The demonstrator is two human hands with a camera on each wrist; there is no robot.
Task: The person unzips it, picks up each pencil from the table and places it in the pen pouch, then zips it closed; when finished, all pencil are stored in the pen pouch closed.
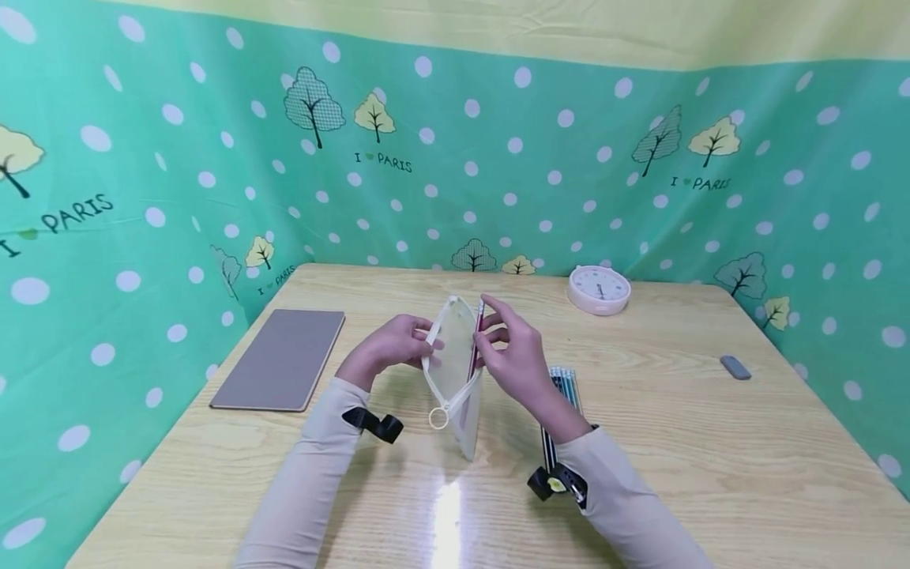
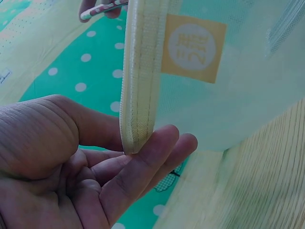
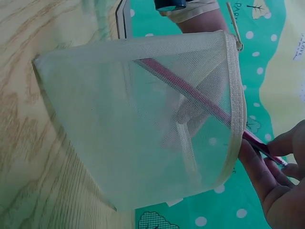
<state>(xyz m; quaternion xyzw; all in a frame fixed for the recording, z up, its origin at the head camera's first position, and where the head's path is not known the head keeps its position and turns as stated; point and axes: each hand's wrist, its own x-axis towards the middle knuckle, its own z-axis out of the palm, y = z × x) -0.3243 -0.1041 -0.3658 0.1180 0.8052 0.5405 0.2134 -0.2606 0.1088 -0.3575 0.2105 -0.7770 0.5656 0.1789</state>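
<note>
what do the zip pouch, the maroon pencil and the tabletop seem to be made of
Zip pouch: matte mesh, probably nylon or polyester; its fine weave is see-through. Maroon pencil: likely painted wood, by its smooth coloured shaft, though plastic is possible. Tabletop: wood or wood-look laminate, somewhat glossy; grain and a bright reflection show.

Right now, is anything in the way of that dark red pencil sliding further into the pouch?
Nothing visible: the pouch gapes open in the left hand, and the pencil, pinched by the right hand, reaches partly inside.
</note>
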